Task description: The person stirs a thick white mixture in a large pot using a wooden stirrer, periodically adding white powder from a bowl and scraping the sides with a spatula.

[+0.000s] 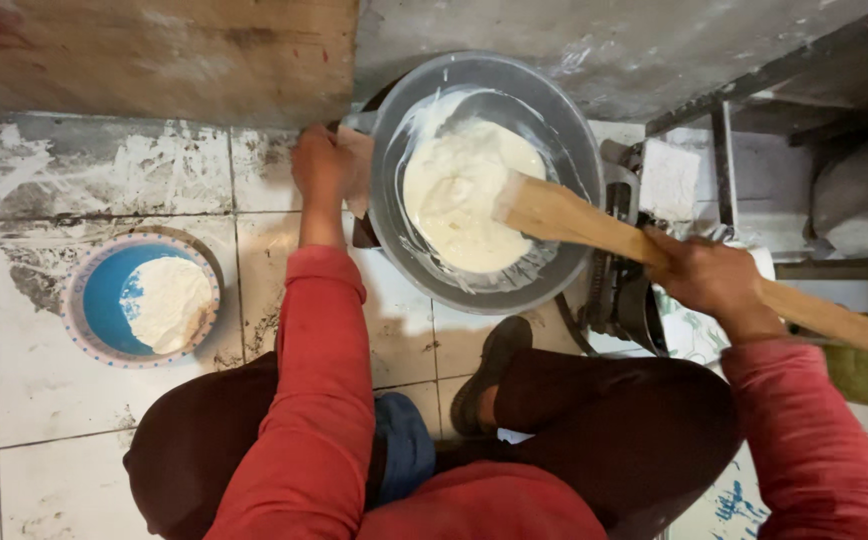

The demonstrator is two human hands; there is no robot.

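A large grey metal pot (564, 140) sits in front of me with thick white dough (464, 200) in it. My right hand (704, 275) grips a long wooden paddle (574, 222) whose broad end is sunk into the dough. My left hand (322, 165) holds the pot's left rim with a cloth. Both arms wear red sleeves. I sit low with my knees bent, a dark shoe (489, 370) just below the pot.
A blue bowl (104, 295) of white flour stands on the flour-dusted white floor tiles at left. A wooden board (154, 55) leans at top left. A black stove frame (624, 290) is under the pot, and a metal rack (804, 150) stands at right.
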